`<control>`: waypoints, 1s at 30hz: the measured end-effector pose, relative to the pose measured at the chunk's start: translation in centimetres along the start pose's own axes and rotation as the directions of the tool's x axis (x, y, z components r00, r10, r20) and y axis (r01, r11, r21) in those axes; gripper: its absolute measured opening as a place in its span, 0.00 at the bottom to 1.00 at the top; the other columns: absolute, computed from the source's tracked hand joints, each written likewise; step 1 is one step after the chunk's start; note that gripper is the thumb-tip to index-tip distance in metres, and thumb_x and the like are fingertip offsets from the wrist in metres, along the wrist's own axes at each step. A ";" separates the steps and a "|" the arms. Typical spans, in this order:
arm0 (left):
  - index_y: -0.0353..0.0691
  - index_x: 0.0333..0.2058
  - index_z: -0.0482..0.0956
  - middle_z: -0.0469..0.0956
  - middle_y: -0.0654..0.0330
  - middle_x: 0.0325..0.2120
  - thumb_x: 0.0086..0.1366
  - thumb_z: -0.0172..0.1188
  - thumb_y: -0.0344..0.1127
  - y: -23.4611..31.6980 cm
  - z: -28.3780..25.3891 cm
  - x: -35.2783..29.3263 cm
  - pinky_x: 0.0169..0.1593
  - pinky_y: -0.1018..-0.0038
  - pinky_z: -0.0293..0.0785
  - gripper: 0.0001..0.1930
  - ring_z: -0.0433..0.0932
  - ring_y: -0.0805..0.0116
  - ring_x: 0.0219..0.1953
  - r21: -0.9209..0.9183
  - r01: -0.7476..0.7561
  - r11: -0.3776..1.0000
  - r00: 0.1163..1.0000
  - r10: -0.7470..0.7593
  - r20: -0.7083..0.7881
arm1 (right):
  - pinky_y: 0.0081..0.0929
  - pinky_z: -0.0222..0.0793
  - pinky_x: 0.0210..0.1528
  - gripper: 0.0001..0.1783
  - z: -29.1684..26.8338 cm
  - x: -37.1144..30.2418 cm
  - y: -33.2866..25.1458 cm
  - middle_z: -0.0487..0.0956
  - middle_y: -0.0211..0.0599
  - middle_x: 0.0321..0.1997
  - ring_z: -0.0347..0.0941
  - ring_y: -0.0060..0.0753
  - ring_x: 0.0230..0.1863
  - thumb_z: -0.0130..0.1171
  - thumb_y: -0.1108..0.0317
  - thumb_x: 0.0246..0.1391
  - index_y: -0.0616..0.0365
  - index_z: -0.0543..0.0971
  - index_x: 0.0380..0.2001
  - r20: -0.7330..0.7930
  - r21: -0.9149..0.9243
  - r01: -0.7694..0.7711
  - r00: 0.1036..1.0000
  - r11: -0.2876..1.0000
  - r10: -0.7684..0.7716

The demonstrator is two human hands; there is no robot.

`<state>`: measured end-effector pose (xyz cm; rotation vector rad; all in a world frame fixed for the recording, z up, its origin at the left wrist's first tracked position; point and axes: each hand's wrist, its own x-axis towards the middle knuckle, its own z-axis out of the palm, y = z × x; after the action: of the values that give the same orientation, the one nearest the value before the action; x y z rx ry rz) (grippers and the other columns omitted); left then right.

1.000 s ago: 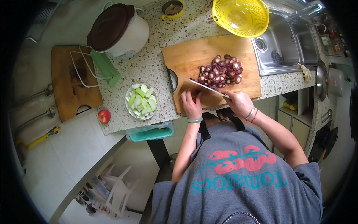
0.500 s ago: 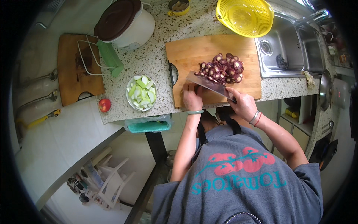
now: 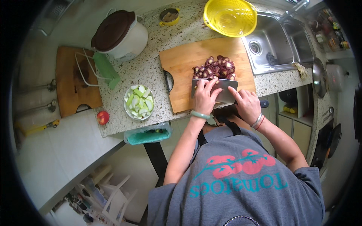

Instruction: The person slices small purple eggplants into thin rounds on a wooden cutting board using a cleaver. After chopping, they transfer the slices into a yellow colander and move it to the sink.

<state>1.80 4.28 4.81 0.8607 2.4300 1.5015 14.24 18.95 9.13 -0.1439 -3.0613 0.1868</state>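
A broad-bladed cleaver [image 3: 225, 89] is tilted along the near side of a heap of sliced purple carrots [image 3: 218, 67]; they look like carrots, with dark skins and pale centres. My right hand [image 3: 248, 107] grips the cleaver near its handle, index finger stretched along the blade. Fingers apart, my left hand [image 3: 204, 97] reaches over the blade's left part, fingertips at its upper edge beside the slices. Both blade and heap are on a wooden cutting board [image 3: 181, 62]. A bowl [image 3: 126, 109] of pale green cut chunks stands to the left.
A yellow colander [image 3: 230, 19] sits behind the board, left of the steel sink [image 3: 260, 69]. Left lie a red apple [image 3: 102, 117], a lidded white pot [image 3: 134, 41], a green rack [image 3: 105, 69] and another board [image 3: 66, 86]. A lined bin [image 3: 147, 138] hangs at the counter edge.
The cleaver has turned from a slanted, edge-on pose to show its broad face. My left hand has come up over the blade with fingers spread. The whole view has shifted slightly.
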 end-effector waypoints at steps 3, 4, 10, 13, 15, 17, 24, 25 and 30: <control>0.42 0.38 0.83 0.73 0.56 0.30 0.55 0.67 0.31 -1.0 1.6 1.8 0.38 0.67 0.73 0.11 0.76 0.58 0.33 -0.082 -0.029 0.996 1.000 0.028 -0.012 | 0.33 0.66 0.36 0.30 -0.4 -0.3 0.4 0.72 0.31 0.30 0.73 0.32 0.34 0.54 0.70 0.50 0.46 0.70 0.59 -0.031 -0.043 -0.026 0.999 0.999 0.024; 0.43 0.39 0.83 0.73 0.56 0.31 0.56 0.66 0.30 -1.6 1.7 2.1 0.37 0.67 0.74 0.10 0.76 0.58 0.32 -0.102 -0.035 0.994 0.999 0.033 -0.018 | 0.33 0.66 0.36 0.29 -0.4 -0.5 0.5 0.72 0.31 0.30 0.73 0.32 0.34 0.53 0.70 0.50 0.46 0.71 0.59 -0.035 -0.053 -0.034 0.999 0.998 0.032; 0.44 0.40 0.82 0.73 0.55 0.32 0.60 0.62 0.27 -5.6 1.8 3.1 0.39 0.65 0.74 0.09 0.76 0.55 0.34 -0.044 -0.013 0.999 0.995 0.009 -0.094 | 0.32 0.67 0.38 0.31 -2.4 -2.2 3.1 0.72 0.30 0.28 0.72 0.32 0.33 0.56 0.74 0.46 0.46 0.73 0.57 -0.089 -0.060 -0.134 0.988 0.989 0.128; 0.45 0.44 0.81 0.72 0.60 0.30 0.62 0.62 0.30 -6.8 1.0 2.6 0.37 0.73 0.73 0.11 0.74 0.67 0.31 -0.054 0.118 0.992 0.989 -0.123 -0.082 | 0.32 0.68 0.35 0.35 -3.7 -3.7 4.2 0.73 0.32 0.27 0.73 0.36 0.29 0.63 0.75 0.37 0.43 0.75 0.55 -0.102 0.037 -0.223 0.969 0.974 0.226; 0.45 0.47 0.81 0.71 0.66 0.29 0.65 0.61 0.33 -6.1 0.5 2.3 0.33 0.78 0.71 0.12 0.71 0.76 0.29 -0.196 0.148 0.969 0.969 -0.182 -0.169 | 0.33 0.71 0.34 0.32 -3.3 -4.3 4.7 0.77 0.35 0.31 0.76 0.42 0.31 0.62 0.76 0.39 0.45 0.76 0.53 -0.052 0.224 -0.292 0.949 0.930 0.311; 0.40 0.50 0.77 0.72 0.67 0.29 0.70 0.56 0.38 -7.2 -0.4 1.5 0.31 0.83 0.69 0.13 0.69 0.78 0.28 -0.695 0.311 0.649 0.884 -0.466 -0.040 | 0.33 0.72 0.33 0.22 -2.9 -4.1 4.2 0.80 0.38 0.30 0.77 0.42 0.31 0.60 0.74 0.45 0.51 0.79 0.47 0.144 0.430 -0.448 0.891 0.784 0.431; 0.37 0.52 0.72 0.77 0.58 0.43 0.71 0.52 0.37 -6.7 -4.0 -5.1 0.51 0.71 0.73 0.15 0.76 0.68 0.46 -0.988 0.150 0.031 0.627 -0.776 0.070 | 0.22 0.58 0.13 0.23 0.2 1.5 -1.2 0.67 0.26 0.10 0.63 0.17 0.11 0.58 0.56 0.61 0.59 0.72 0.18 0.739 0.613 -0.731 0.665 0.299 0.111; 0.37 0.52 0.72 0.77 0.58 0.44 0.71 0.53 0.37 -6.6 -4.7 -6.5 0.53 0.70 0.73 0.15 0.76 0.67 0.47 -0.997 0.079 0.002 0.586 -0.809 0.045 | 0.22 0.58 0.13 0.21 1.1 2.1 -2.1 0.68 0.26 0.11 0.63 0.17 0.11 0.58 0.55 0.61 0.60 0.74 0.21 0.766 0.584 -0.737 0.639 0.339 0.070; 0.34 0.47 0.75 0.77 0.55 0.41 0.69 0.55 0.35 -9.5 -8.3 -15.8 0.54 0.68 0.76 0.13 0.77 0.63 0.46 -0.948 -0.276 0.160 0.248 -0.941 -0.231 | 0.27 0.64 0.16 0.19 2.2 4.0 -8.4 0.72 0.30 0.13 0.67 0.22 0.13 0.58 0.53 0.60 0.61 0.79 0.29 0.794 0.565 -0.600 0.582 0.566 -0.176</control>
<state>7.68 -13.88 -1.88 -1.3272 0.9397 2.8542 9.33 10.79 8.29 -0.5628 -3.2235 2.2183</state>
